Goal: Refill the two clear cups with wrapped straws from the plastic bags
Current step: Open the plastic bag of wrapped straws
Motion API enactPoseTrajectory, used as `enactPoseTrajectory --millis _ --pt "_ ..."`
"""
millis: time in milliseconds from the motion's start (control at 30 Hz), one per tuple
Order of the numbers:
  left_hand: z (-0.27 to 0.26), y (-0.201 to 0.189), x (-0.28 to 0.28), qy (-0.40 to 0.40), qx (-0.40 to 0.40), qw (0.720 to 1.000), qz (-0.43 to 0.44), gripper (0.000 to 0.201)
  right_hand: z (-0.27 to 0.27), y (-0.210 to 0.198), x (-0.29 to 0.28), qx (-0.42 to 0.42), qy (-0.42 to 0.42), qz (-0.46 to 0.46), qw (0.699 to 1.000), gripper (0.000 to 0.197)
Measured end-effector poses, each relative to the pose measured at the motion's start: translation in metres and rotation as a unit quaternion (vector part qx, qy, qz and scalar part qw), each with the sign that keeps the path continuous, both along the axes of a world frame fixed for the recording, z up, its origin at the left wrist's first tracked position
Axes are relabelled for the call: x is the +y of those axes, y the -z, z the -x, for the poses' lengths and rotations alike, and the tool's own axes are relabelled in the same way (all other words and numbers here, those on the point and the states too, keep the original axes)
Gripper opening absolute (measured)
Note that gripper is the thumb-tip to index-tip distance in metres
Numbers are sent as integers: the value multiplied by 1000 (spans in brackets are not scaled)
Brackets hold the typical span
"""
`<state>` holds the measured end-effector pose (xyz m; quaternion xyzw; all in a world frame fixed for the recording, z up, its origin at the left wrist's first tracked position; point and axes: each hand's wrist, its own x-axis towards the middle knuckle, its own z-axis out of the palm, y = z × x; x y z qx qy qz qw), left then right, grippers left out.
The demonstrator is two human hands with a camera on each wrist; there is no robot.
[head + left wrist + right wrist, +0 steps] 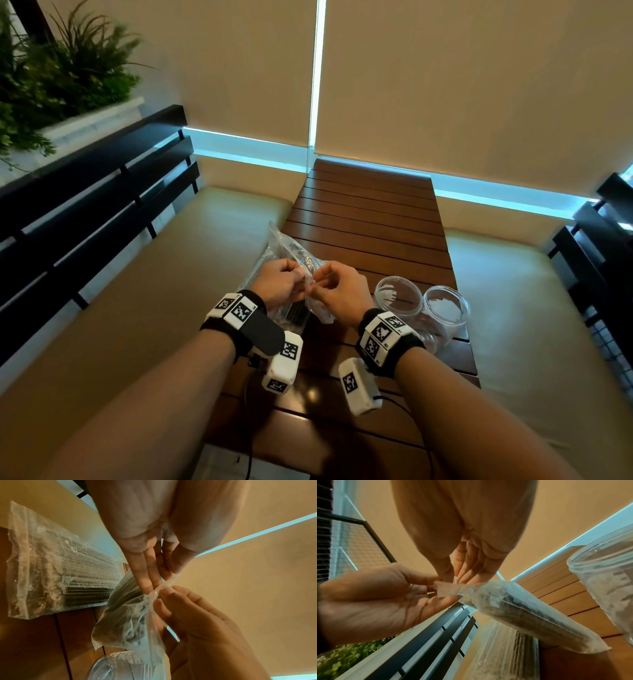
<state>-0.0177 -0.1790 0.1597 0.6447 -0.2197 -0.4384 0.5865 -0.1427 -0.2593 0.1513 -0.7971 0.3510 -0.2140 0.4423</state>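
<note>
Both hands point(308, 284) pinch one straw bag's point(126, 616) mouth above table point(370, 212) edge.

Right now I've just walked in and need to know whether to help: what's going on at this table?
A person is opening a plastic bag of wrapped straws, held up over the wooden table. The left hand and right hand both pinch its top edge. A second bag of straws lies flat on the table. The two clear cups stand to the right, with no straws in them yet.
</note>
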Motion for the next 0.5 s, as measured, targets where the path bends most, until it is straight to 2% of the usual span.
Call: enactPoseTrajectory --millis 133,333,500 --pt "4 2 -3 0 -16 1000 -3 9 2 -3 5 -12 13 57 998 10" --pt "7 2 -4 -14 -37 999 -10 10 -1 -1 12 -17 -17 61 998 20" --pt "12 1 1 -22 -12 1000 6 3 0 -1 11 -47 1 -4 999 22"
